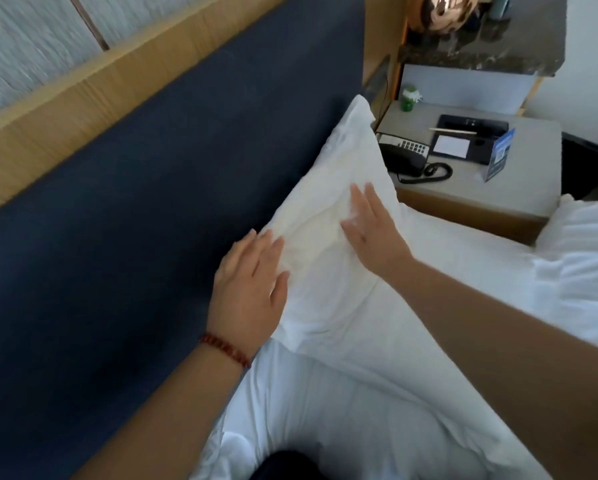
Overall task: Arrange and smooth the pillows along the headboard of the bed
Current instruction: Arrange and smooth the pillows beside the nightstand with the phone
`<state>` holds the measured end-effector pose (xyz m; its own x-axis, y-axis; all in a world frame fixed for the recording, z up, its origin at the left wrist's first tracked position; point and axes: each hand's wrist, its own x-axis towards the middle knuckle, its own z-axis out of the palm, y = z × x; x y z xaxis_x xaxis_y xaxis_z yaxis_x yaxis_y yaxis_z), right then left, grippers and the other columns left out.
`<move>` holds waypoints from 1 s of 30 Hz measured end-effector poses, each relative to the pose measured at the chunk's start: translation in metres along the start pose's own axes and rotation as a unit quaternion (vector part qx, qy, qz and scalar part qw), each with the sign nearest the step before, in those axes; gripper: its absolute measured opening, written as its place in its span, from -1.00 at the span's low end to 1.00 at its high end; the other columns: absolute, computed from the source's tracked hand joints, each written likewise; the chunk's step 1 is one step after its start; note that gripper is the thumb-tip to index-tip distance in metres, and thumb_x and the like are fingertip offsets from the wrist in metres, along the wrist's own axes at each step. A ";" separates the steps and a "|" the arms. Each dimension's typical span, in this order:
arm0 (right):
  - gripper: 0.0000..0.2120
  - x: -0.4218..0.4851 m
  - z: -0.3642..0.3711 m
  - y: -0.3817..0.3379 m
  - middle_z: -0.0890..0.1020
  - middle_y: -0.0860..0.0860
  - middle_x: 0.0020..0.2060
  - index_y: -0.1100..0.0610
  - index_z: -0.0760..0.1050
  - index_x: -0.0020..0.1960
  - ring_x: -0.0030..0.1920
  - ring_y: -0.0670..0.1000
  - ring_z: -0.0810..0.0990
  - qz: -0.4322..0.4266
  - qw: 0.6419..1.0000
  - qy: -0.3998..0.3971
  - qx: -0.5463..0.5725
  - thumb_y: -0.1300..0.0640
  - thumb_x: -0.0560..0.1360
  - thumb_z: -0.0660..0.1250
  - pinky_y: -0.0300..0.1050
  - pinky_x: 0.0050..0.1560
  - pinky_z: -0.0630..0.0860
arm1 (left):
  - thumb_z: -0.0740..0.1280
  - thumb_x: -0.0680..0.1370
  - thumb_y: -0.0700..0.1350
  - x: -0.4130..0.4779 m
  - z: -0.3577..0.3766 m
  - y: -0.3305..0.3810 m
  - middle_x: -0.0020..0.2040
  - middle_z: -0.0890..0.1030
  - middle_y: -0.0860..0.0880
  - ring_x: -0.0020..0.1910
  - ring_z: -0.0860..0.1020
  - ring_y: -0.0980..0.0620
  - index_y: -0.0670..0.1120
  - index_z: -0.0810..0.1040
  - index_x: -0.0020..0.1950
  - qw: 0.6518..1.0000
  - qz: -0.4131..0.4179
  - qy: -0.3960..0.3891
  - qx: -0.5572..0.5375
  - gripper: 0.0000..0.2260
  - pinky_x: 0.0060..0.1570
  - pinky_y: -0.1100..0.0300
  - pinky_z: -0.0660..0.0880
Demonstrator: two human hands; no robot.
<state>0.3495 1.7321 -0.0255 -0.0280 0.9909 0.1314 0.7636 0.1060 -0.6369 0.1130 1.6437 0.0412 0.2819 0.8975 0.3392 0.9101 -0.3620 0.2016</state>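
A white pillow (328, 188) leans against the dark blue padded headboard (152, 202), its far corner near the nightstand. My left hand (252, 282) lies flat with straight fingers on the pillow's near left edge, close to the headboard; a red bead bracelet is on its wrist. My right hand (373, 230) presses flat on the middle of the pillow, fingers spread and pointing toward the headboard. A second white pillow (325, 403) lies nearer to me, partly under the first one.
A nightstand (532, 195) stands beyond the pillow with a black telephone (404, 157), a notepad holder (463, 140), a small blue card and a green bottle (409, 98). A lamp sits on the shelf above. A rumpled white duvet (581, 258) lies at right.
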 end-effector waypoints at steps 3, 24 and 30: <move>-0.37 -0.068 0.034 0.019 -0.03 0.02 0.60 -0.08 -0.08 0.60 0.58 0.00 0.00 0.110 0.987 -0.051 0.102 -0.12 0.64 0.14 -0.18 0.49 -0.01 | 0.36 0.55 -0.16 -0.040 0.020 -0.004 0.27 0.60 -0.11 0.25 0.55 -0.16 -0.19 0.59 0.29 0.993 0.080 0.078 -0.025 -0.68 0.19 -0.13 0.50; -0.08 -0.162 0.107 0.096 -0.45 0.00 0.52 -0.34 -0.44 0.47 0.50 0.25 -0.45 0.243 0.941 -0.088 -0.219 -0.44 0.43 0.18 0.59 0.32 -0.30 | 0.58 0.39 0.04 -0.027 0.148 0.011 0.18 0.57 0.21 0.14 0.53 0.22 0.03 0.45 0.39 0.785 -0.365 -0.066 -0.495 -0.39 -0.01 0.56 0.38; -0.12 -0.141 0.102 0.109 -0.48 -0.02 0.50 -0.31 -0.48 0.46 0.49 0.26 -0.47 0.231 0.929 -0.142 -0.253 -0.48 0.45 0.07 0.56 0.32 -0.35 | 0.54 0.40 0.14 -0.014 0.161 0.003 0.20 0.56 0.17 0.15 0.52 0.15 0.01 0.44 0.42 0.802 -0.369 -0.084 -0.462 -0.35 0.10 0.37 0.35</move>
<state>0.3707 1.6124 -0.1909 0.2633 0.9104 -0.3192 0.9399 -0.3167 -0.1278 0.1607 1.6705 -0.1106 -0.1217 0.9462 -0.2998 0.2553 0.3217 0.9118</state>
